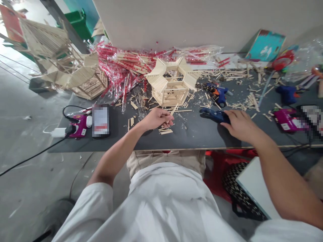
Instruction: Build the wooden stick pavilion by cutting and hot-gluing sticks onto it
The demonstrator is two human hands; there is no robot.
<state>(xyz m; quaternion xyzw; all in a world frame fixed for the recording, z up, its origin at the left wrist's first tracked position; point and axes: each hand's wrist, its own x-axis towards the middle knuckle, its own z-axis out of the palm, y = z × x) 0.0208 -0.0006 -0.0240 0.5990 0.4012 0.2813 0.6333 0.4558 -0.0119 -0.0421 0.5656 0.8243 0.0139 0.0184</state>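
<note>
My left hand (160, 119) is closed on a thin wooden stick (174, 110), which points up toward the wooden stick model (174, 95). That model has a flared, slatted, star-shaped top with an open middle, and it stands upright on the dark table (202, 137). Beneath my left hand lie a few short sticks (166, 131). My right hand (242, 125) is wrapped round one end of a dark blue plier-like hand tool (213, 115). The tool's head points left, low over the tabletop, and my palm hides its handles.
Plastic-wrapped red and wooden sticks (121, 64) pile along the wall. A blue glue gun (220, 95) lies among stick scraps. A phone (101, 121) and purple power strip (80, 126) sit left; another purple strip (290, 120) sits right. Larger wooden models (85, 80) stand back left.
</note>
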